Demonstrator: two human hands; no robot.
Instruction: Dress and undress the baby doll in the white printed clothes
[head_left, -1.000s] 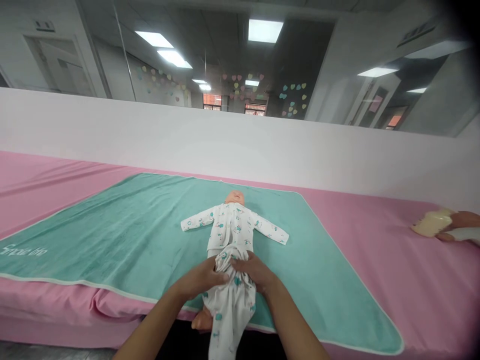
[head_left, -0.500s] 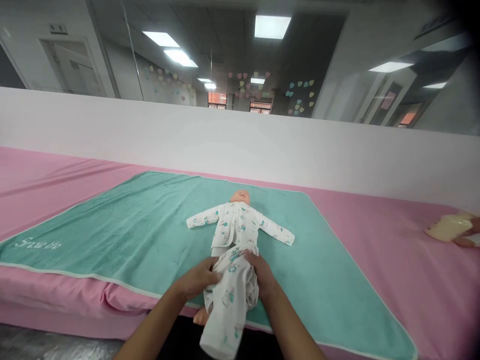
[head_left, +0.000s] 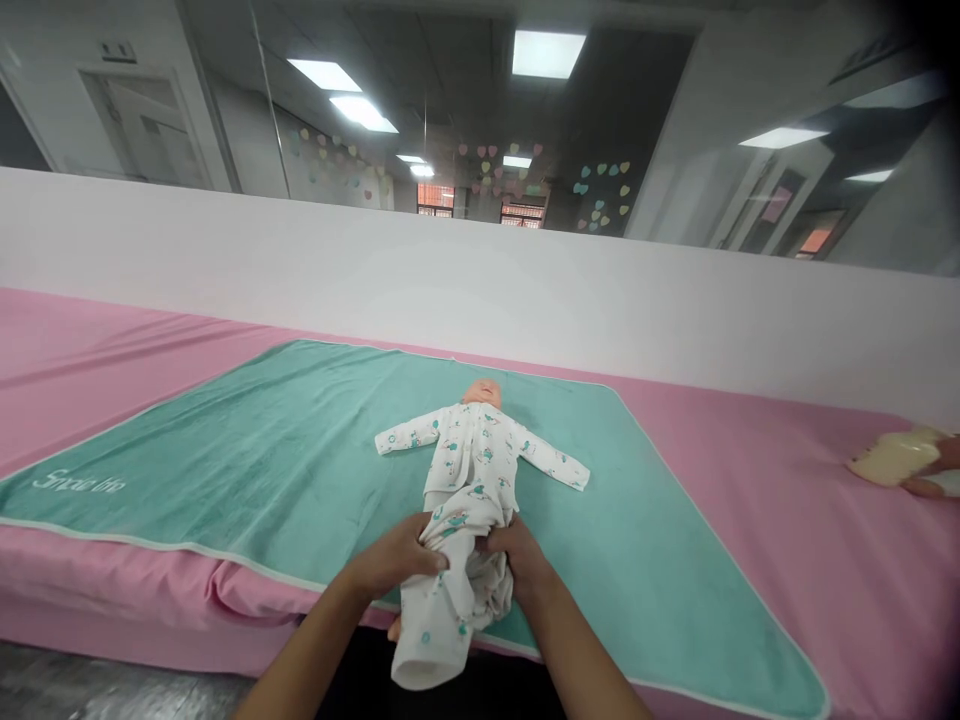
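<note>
On teal blanket [head_left: 300, 450], doll [head_left: 483, 392], left hand [head_left: 397, 556], right hand [head_left: 523, 560], each grip pinching printed garment [head_left: 436, 615]

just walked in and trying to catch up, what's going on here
A person is handling a bunched white printed garment with both bare hands, the left hand on one side and the right hand on the other. It lies over the lower body of a doll, its open cuff toward the person. The doll lies face up on a teal blanket, wearing a matching printed top with the sleeves spread to both sides.
</note>
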